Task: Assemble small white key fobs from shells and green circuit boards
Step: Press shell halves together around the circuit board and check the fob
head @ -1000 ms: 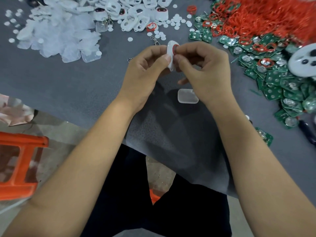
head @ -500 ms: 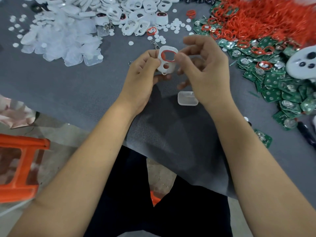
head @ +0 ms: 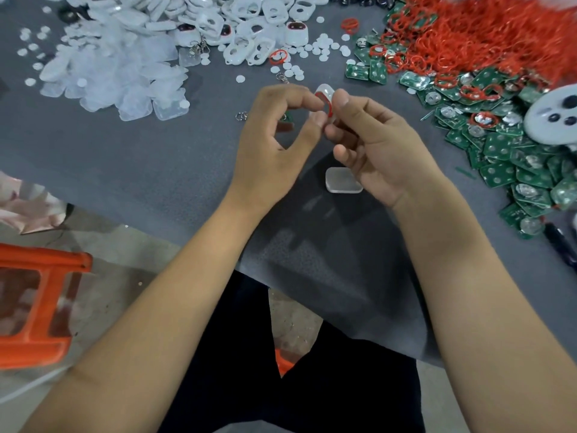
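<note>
A white key-fob shell (head: 324,92) with a red ring seated in it is held edge-on above the grey table. My left hand (head: 274,145) pinches its near side between thumb and forefinger. From the right, my right hand (head: 377,145) pinches the same shell with thumb and fingertips. A clear back cover (head: 342,180) lies flat on the table just under my right hand. Green circuit boards (head: 499,151) are heaped at the right. White front shells (head: 249,26) are piled at the far middle.
Frosted clear covers (head: 118,73) form a heap at the far left, with small white discs (head: 318,46) scattered near the shells. Red rings (head: 484,32) are piled at the far right. A white round device (head: 552,115) lies on the boards. An orange stool (head: 34,301) stands at the lower left.
The shell has been turned from facing me with its openings showing to edge-on. My right hand has lowered and closed in on it; both hands stay at the same spot.
</note>
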The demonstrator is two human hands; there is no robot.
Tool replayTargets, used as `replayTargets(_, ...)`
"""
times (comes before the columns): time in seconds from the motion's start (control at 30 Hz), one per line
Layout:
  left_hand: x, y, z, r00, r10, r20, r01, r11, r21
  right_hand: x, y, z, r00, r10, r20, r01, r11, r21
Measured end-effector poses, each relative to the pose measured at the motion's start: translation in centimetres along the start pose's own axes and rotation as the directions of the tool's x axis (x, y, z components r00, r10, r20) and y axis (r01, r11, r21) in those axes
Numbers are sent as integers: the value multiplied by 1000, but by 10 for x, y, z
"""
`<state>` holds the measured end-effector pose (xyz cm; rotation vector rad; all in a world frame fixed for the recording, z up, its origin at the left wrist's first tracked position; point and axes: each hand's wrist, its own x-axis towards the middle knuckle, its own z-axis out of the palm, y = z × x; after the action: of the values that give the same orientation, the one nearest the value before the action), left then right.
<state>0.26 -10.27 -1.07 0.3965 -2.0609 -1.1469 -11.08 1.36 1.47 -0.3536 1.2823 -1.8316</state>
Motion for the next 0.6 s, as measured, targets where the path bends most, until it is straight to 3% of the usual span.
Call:
replayTargets(0.27,1,2,-2,992,-91,-91,87,995,-50,2,3,-3,994,-73,83,76,996,-41)
replayTargets(0.6,-1,8,-1,990,-108,-92,103,993,-55,0,9,2,954,-299,13,274,852,-446)
